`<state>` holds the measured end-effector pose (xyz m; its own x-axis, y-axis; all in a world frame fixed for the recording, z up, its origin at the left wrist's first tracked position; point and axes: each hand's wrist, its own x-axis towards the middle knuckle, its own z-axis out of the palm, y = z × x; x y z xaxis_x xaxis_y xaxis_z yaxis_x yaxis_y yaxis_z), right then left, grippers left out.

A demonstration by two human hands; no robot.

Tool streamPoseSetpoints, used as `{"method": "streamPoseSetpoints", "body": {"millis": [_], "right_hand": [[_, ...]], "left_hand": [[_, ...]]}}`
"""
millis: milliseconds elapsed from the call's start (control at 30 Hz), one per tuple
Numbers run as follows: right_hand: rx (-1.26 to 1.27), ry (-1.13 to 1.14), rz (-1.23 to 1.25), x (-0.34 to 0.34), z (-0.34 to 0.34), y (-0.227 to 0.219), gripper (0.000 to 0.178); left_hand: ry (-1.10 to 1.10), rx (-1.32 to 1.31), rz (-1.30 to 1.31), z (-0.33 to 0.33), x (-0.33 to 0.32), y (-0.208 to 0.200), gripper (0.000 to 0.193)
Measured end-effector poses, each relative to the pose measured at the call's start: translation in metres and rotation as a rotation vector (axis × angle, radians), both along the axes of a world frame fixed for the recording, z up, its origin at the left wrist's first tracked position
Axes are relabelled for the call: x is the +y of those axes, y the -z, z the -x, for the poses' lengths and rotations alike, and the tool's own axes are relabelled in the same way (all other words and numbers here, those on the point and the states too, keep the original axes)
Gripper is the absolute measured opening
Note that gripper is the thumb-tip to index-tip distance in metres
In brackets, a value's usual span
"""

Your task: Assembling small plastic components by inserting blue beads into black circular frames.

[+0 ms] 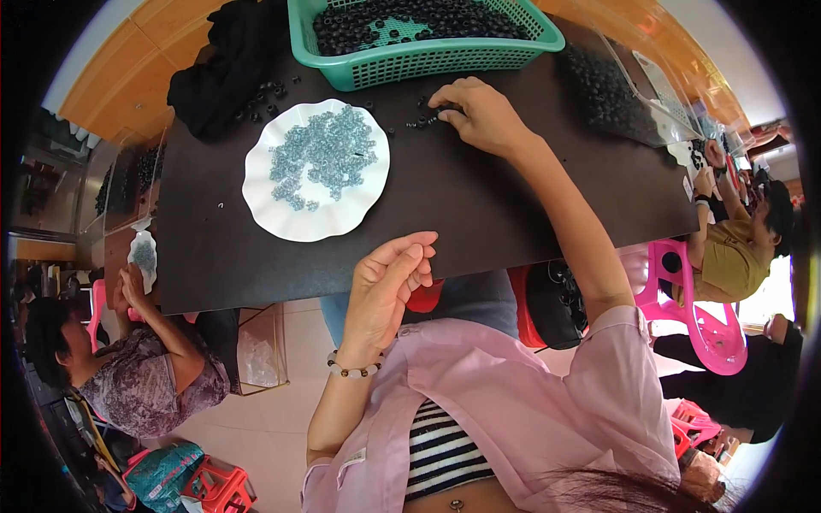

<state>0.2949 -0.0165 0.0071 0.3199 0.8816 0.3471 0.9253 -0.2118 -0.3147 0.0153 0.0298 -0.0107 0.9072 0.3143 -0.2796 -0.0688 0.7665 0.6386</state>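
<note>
A few black beads (421, 124) lie on the worktop (513, 222) at the fingertips of the right hand (486, 120), between the plate and the right side. The right hand's fingers curl down with the thumb close under them; a dark bit shows in the gap, but I cannot tell whether it is gripped. The left hand (380, 291) is raised over the worktop's near edge, thumb laid against bent fingers in a near-closed pinch; anything tiny between them would be hidden.

Clear blue beads (318, 154) are spread over the plate (258, 201), likely because its pale, shallow dish keeps them visible and within easy reach. The basket (428, 65) sits at the far side, its walls presumably there to contain the bulk of black beads; its far rim is cut off. A dark cloth (205, 90) lies rumpled left of it, its folds hard to read. At the right, glare on a clear box (663, 124) blurs its contents.
</note>
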Motion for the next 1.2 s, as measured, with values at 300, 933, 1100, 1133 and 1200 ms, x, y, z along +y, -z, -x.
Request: {"method": "streamPoseSetpoints", "body": {"millis": [300,933,1100,1133,1200], "right_hand": [[0.442,-0.031,-0.189,-0.037,0.07,-0.039,0.037],[0.503,-0.069,-0.328,-0.081,0.161,-0.032,0.02],[0.535,-0.081,-0.355,-0.079,0.159,-0.03,0.017],[0.572,-0.08,-0.369,-0.078,0.16,-0.029,0.015],[0.612,-0.053,-0.37,-0.076,0.163,-0.026,0.013]], "left_hand": [[-0.049,-0.023,-0.001,-0.004,-0.002,-0.002,0.027],[-0.134,0.0,-0.246,0.005,-0.017,0.001,0.026],[-0.135,0.044,-0.342,0.008,-0.021,-0.007,0.027],[-0.154,0.038,-0.33,0.009,-0.022,-0.009,0.026],[-0.173,0.032,-0.315,0.01,-0.023,-0.008,0.025]]}}
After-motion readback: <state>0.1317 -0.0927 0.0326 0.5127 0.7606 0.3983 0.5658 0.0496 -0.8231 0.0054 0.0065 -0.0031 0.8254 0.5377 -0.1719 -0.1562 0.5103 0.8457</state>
